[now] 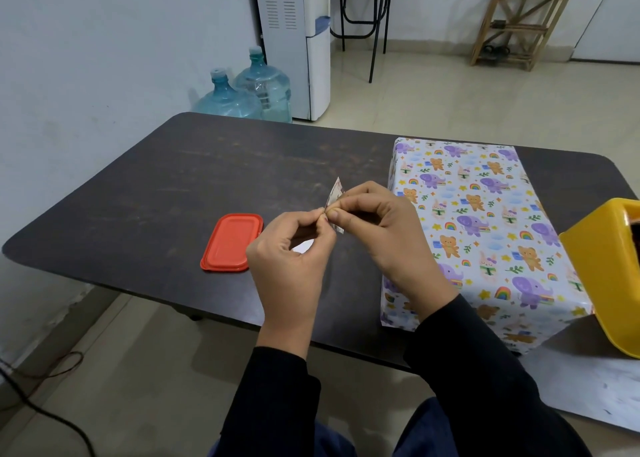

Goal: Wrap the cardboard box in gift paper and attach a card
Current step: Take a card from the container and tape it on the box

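Your left hand [291, 249] and right hand [377, 235] both pinch a small paper slip [335, 193], probably the card, readying it; wrapped box [485, 221] sits alongside.

My left hand [291, 259] and right hand [384, 235] meet fingertip to fingertip, raised in front of me, each pinching the same slip of paper [336, 192] between thumb and forefinger; my black sleeves [277, 404] angle inward.
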